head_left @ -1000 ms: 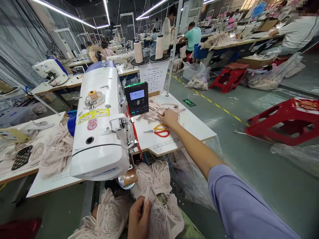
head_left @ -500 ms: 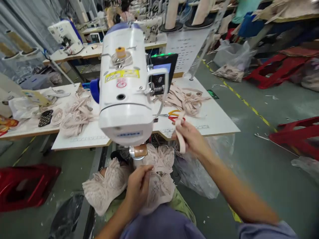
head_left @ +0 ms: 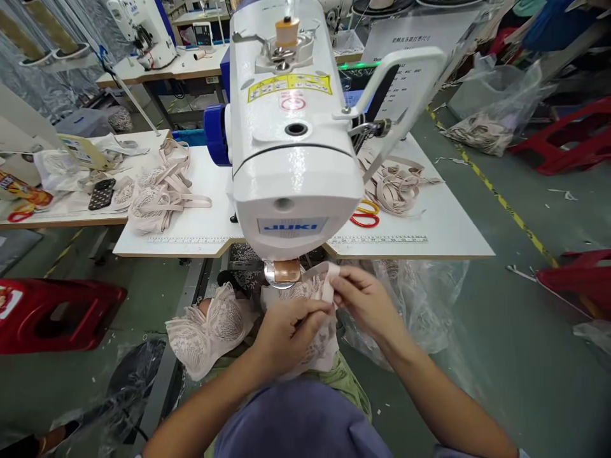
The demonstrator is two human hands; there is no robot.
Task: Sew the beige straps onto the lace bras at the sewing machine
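Beige elastic strap [head_left: 329, 284] sits pinched in the right hand's [head_left: 365, 300] grip, laid against the pale pink lace garment [head_left: 214, 327] that the left hand [head_left: 289, 331] clenches, at six o'clock below the white sewing machine [head_left: 293, 159]. Aligning the two seems the step in hand; stitching would call for flush edges.

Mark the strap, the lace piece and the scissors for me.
strap [head_left: 329, 284]: head view, on its folded end.
lace piece [head_left: 210, 324]: head view, on its left lobe.
scissors [head_left: 365, 217]: head view, on the red handle.
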